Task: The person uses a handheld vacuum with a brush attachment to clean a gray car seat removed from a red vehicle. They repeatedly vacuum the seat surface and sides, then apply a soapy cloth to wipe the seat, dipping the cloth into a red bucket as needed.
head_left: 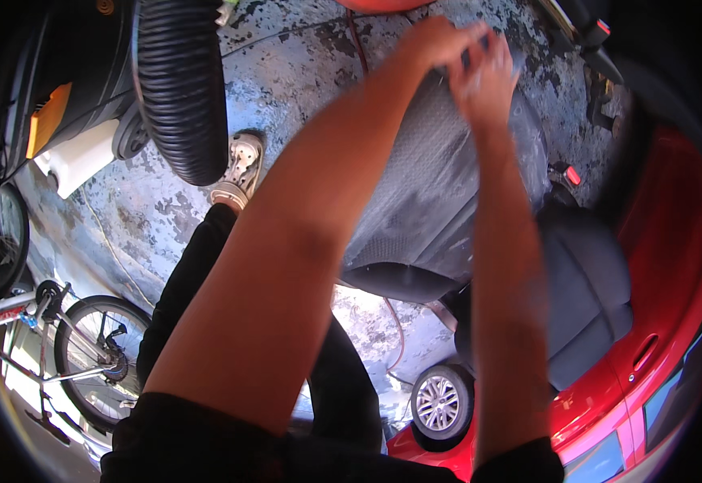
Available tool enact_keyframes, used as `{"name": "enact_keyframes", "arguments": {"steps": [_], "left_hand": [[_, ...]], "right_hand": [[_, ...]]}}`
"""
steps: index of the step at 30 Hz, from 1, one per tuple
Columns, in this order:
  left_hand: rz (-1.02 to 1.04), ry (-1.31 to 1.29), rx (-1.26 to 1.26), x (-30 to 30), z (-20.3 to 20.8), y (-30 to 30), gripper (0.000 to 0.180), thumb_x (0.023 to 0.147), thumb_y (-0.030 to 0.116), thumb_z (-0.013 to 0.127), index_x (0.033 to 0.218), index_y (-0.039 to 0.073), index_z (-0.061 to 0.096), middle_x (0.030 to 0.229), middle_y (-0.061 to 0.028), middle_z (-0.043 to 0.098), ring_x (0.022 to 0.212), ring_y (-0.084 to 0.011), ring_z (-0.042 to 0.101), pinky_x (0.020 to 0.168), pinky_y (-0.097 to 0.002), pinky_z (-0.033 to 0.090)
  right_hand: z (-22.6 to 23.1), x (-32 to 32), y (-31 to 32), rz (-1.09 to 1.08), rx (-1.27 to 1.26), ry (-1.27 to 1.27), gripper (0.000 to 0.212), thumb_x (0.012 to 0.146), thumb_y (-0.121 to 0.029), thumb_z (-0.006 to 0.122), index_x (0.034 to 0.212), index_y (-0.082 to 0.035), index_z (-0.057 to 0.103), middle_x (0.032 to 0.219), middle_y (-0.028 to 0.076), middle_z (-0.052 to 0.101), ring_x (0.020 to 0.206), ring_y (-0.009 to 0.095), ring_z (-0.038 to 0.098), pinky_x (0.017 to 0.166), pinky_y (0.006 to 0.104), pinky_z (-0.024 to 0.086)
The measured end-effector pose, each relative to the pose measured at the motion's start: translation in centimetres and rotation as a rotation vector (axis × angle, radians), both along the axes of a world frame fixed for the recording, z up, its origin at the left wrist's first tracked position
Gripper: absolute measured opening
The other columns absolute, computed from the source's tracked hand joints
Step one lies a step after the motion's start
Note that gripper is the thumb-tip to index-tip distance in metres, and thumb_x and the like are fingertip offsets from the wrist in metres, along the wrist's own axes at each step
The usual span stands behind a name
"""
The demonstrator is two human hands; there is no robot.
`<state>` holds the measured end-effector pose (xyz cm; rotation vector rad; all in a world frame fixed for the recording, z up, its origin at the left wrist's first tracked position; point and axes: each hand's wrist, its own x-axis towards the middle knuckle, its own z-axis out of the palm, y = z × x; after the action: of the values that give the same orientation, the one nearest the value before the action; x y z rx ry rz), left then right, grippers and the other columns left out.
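My two hands meet at the far end of a dark grey textured panel (423, 173), which looks like a car mat or the back of a car seat; I cannot tell which. My left hand (439, 42) reaches in from the left with bent fingers. Close beside it, my right hand (484, 88) has its fingers curled towards the left one. Something small and dark shows between the fingers, too blurred to name. Pale smears and specks mark the panel and my right hand.
A red car (649, 322) with a black seat (584, 298) beside it is at the right, near a red seat-belt buckle (572, 175). A wheel (441, 404) is below. At left are a ribbed black hose (180, 88), a white container (85, 157) and a bicycle (97, 358).
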<state>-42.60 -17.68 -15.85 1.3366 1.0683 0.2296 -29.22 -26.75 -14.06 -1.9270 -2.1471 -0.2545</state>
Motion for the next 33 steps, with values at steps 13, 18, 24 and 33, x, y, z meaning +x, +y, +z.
{"name": "enact_keyframes", "arguments": {"steps": [13,18,24,33], "left_hand": [[0.622,0.113,-0.533,-18.8,-3.6,-29.0,0.050,0.111,0.049,0.050,0.124,0.006,0.072,0.121,-0.0098,0.072,0.108,-0.0211,0.066,0.095,-0.0410,0.051],[0.841,0.185,-0.068,-19.1,0.9,-43.3,0.044,0.115,0.030,0.040,0.139,0.000,0.062,0.133,-0.0229,0.067,0.121,-0.0338,0.065,0.104,-0.0427,0.049],[0.515,0.343,0.403,-13.2,4.7,-42.1,0.051,0.107,0.021,0.057,0.158,0.016,0.056,0.175,-0.0182,0.030,0.164,-0.0453,0.016,0.130,-0.0646,0.011],[-0.011,0.167,1.345,7.2,1.2,-13.0,0.037,0.105,0.029,0.050,0.123,0.001,0.067,0.146,-0.0242,0.061,0.144,-0.0362,0.050,0.121,-0.0529,0.037]], "right_hand": [[2.1,-17.9,-11.9,0.448,-0.819,-0.085,0.039,0.096,-0.046,0.064,0.091,-0.011,0.081,0.110,0.011,0.078,0.113,0.028,0.072,0.111,0.0519,0.041],[3.5,-19.4,-28.7,0.378,-0.459,0.254,0.045,0.095,-0.036,0.067,0.136,-0.018,0.072,0.152,0.012,0.061,0.143,0.025,0.055,0.117,0.0596,0.036],[1.1,-12.3,-35.3,0.123,-0.369,0.446,0.050,0.103,-0.031,0.060,0.153,-0.026,0.061,0.164,0.009,0.050,0.154,0.029,0.044,0.120,0.0632,0.030],[-3.7,4.6,-12.9,-0.314,0.201,0.236,0.058,0.098,-0.031,0.060,0.152,-0.011,0.054,0.144,0.024,0.064,0.131,0.045,0.059,0.109,0.0540,0.049]]}}
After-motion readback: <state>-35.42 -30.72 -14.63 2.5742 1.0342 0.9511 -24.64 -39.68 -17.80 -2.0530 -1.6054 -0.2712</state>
